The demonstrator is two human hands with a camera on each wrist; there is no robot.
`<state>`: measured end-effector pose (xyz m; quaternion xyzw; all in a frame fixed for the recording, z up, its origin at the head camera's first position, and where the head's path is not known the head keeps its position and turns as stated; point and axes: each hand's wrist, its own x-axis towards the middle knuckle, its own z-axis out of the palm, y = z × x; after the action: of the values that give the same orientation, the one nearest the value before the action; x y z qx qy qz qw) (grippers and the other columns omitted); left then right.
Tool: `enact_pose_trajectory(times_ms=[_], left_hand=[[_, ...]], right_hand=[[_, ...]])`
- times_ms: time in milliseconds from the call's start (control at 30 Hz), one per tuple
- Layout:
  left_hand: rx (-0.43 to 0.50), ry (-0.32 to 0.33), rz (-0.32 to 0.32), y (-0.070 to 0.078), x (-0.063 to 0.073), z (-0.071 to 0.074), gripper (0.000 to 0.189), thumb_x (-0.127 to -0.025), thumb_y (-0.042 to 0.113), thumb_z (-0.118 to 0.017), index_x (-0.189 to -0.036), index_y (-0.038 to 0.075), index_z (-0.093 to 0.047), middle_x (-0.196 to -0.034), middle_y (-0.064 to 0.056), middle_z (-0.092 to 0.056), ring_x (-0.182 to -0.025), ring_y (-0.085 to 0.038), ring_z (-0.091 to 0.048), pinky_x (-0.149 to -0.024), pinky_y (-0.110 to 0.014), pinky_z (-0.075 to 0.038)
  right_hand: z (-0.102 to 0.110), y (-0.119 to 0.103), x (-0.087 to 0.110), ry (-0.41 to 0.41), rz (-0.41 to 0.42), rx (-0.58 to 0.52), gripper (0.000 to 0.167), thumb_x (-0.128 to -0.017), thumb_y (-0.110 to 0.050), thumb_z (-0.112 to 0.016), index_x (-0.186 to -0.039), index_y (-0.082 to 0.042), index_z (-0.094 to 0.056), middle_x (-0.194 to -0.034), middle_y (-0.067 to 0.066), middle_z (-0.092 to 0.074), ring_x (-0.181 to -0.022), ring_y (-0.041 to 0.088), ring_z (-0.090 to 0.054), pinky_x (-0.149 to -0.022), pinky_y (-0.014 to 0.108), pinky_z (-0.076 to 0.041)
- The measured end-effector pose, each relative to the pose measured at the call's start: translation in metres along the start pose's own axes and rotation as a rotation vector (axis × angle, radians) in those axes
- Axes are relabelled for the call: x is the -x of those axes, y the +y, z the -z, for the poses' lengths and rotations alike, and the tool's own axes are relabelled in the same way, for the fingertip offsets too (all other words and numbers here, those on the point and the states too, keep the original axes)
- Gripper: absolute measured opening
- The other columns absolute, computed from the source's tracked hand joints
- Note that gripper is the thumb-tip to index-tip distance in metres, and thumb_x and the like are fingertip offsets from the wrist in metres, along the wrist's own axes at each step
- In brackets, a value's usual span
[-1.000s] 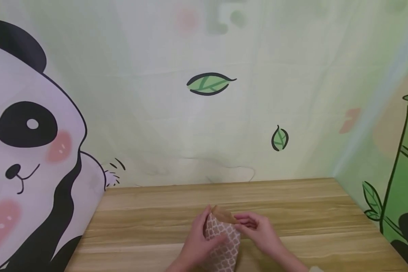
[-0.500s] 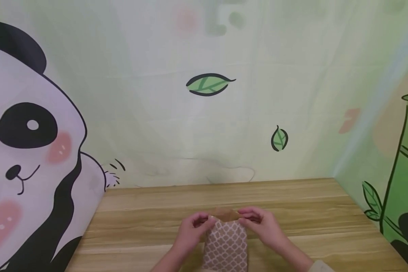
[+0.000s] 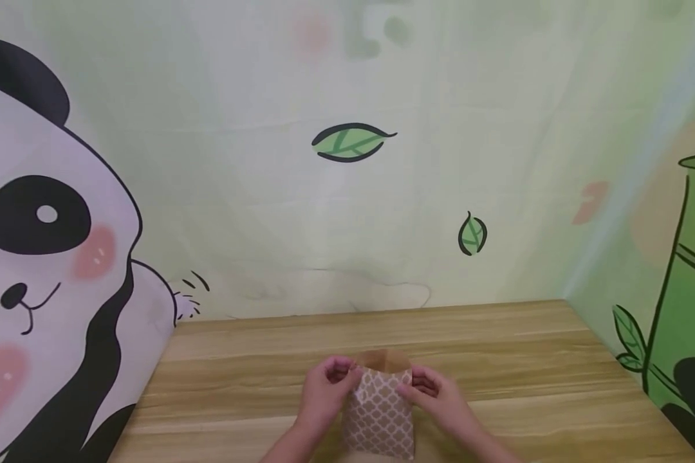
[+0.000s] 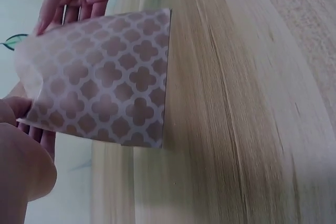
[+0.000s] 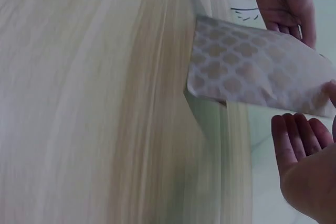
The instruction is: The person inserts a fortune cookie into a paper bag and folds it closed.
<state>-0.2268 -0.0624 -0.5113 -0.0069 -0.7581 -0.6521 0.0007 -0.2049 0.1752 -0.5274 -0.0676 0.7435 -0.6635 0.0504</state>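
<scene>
A brown paper bag (image 3: 380,411) with a white lattice pattern is held up by both hands near the front of the table. Its mouth faces away at the top, where the plain brown inside shows. My left hand (image 3: 324,392) pinches the upper left edge, thumb on the patterned front and fingers behind. At the upper right edge my right hand (image 3: 440,395) pinches in the same way, its thumb on the front. In the left wrist view the bag (image 4: 105,80) spans between the two hands. The right wrist view shows the bag (image 5: 247,66) with its bottom edge over the wood.
The wood-grain table (image 3: 237,360) runs back to a pale green cloth backdrop (image 3: 266,212) printed with leaves. A printed panda (image 3: 46,276) fills the left side, and printed green bamboo (image 3: 683,289) stands on the right.
My left hand has gone from lying across the bag's front to pinching its upper left edge. The bag now faces forward more squarely, and its mouth gapes wider. My right thumb sits lower on the front.
</scene>
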Motion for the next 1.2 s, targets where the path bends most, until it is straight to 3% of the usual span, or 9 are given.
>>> enact_pose_trajectory(times_ms=[200,433,733,933,1200], left_hand=[[-0.007,0.018,0.006,0.001,0.0,-0.003,0.024,-0.092,0.015,-0.083,-0.109,0.002,-0.074,-0.098,-0.004,-0.074,-0.09,-0.016,-0.066,-0.079,-0.023,-0.056],[0.011,-0.047,0.021,-0.007,0.002,-0.001,0.035,-0.092,0.026,-0.086,-0.114,0.0,-0.075,-0.096,-0.001,-0.072,-0.089,-0.015,-0.064,-0.077,-0.024,-0.056],[-0.007,-0.039,0.007,-0.005,0.002,0.0,0.028,-0.09,0.017,-0.086,-0.109,0.0,-0.074,-0.095,-0.001,-0.073,-0.087,-0.014,-0.064,-0.075,-0.022,-0.056],[-0.017,-0.014,-0.025,-0.002,0.002,-0.002,0.027,-0.087,0.01,-0.087,-0.106,-0.001,-0.073,-0.095,-0.004,-0.075,-0.086,-0.014,-0.066,-0.076,-0.022,-0.057],[0.035,-0.014,0.099,-0.009,-0.002,0.003,0.025,-0.093,0.025,-0.084,-0.103,0.004,-0.073,-0.095,-0.002,-0.072,-0.087,-0.016,-0.064,-0.074,-0.025,-0.056]], right_hand=[[-0.01,0.0,-0.004,0.081,-0.005,-0.026,0.029,-0.1,-0.016,-0.076,-0.117,0.007,-0.07,-0.108,0.014,-0.076,-0.093,0.015,-0.073,-0.084,0.026,-0.062],[-0.013,-0.002,-0.007,0.101,-0.046,-0.051,0.029,-0.101,-0.015,-0.075,-0.118,0.008,-0.07,-0.106,0.012,-0.077,-0.091,0.016,-0.073,-0.082,0.026,-0.062],[-0.015,-0.003,-0.009,0.096,-0.099,-0.07,0.036,-0.099,-0.02,-0.077,-0.125,0.003,-0.068,-0.108,0.008,-0.075,-0.097,0.018,-0.071,-0.087,0.025,-0.06],[-0.018,-0.004,-0.012,0.146,-0.109,-0.065,0.027,-0.102,-0.018,-0.074,-0.115,0.005,-0.07,-0.102,0.007,-0.075,-0.093,0.017,-0.069,-0.08,0.025,-0.059],[-0.022,-0.004,-0.017,0.224,-0.092,-0.073,0.017,-0.101,-0.012,-0.074,-0.103,0.005,-0.073,-0.095,0.008,-0.075,-0.086,0.016,-0.068,-0.076,0.024,-0.058]])
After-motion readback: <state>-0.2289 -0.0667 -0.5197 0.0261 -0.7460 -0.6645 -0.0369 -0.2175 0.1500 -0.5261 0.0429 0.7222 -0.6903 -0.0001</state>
